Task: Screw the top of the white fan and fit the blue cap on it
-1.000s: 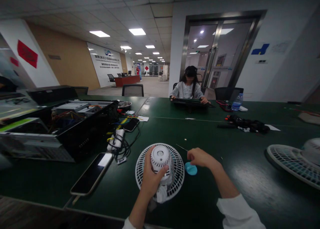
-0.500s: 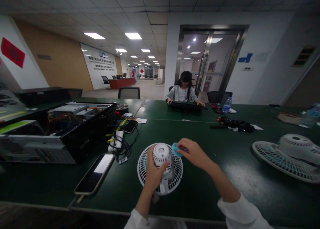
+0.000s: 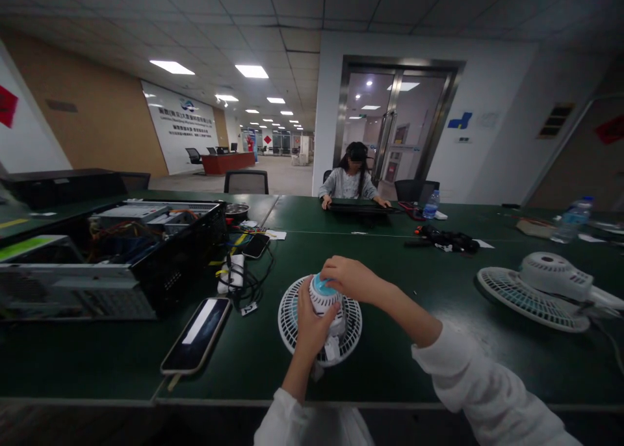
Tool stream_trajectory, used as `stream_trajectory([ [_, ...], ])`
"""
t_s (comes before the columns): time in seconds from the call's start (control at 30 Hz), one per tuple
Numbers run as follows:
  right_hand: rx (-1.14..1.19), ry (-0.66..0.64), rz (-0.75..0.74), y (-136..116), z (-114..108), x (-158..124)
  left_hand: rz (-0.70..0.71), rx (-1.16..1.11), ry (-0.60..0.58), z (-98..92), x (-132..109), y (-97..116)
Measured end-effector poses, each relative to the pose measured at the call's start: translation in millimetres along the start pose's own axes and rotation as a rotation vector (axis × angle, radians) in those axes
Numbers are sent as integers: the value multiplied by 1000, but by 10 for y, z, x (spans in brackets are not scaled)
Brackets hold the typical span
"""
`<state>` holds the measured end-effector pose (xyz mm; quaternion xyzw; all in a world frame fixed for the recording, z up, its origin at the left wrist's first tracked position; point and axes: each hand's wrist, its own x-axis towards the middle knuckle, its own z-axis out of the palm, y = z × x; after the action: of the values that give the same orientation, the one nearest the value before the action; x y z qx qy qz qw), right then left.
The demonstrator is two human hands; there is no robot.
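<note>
A small white fan (image 3: pixel 297 316) lies grille-down on the dark green table (image 3: pixel 390 368) in front of me. My left hand (image 3: pixel 312 326) is wrapped round its white motor housing (image 3: pixel 327 306). My right hand (image 3: pixel 348 278) is closed on a light blue cap (image 3: pixel 320 283) and presses it onto the top of the housing. Both sleeves are white.
A phone (image 3: pixel 197 335) lies left of the fan, beside tangled cables (image 3: pixel 238 280) and an open black computer case (image 3: pixel 121 251). A second white fan (image 3: pixel 541 287) lies at the right. A person sits at a keyboard across the table. Water bottles (image 3: pixel 429 205) stand far right.
My right hand picked the blue cap up from the table right of the fan and carried it left onto the motor housing. The camera view shifted right.
</note>
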<state>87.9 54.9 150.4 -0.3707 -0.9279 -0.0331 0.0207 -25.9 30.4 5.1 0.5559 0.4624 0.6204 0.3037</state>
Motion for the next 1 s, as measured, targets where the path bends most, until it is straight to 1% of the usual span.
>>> stream_trajectory([
  [0.2,-74,-44,-17,-29,-52,25,-22,-1,-9,-5,-3,-1],
  [0.33,-96,-58,-29,-48,-82,43,7,6,7,0,1,-15],
  [0.6,-86,-50,-78,10,-40,56,8,36,-18,-15,-4,0],
  [0.73,-61,-51,-78,18,-43,53,-14,36,-17,-13,-7,14],
  [0.87,-59,-41,-71,15,-44,61,4,14,-11,-3,-5,5],
  [1.0,-64,-53,-16,-16,-45,70,9,11,-7,3,2,-31],
])
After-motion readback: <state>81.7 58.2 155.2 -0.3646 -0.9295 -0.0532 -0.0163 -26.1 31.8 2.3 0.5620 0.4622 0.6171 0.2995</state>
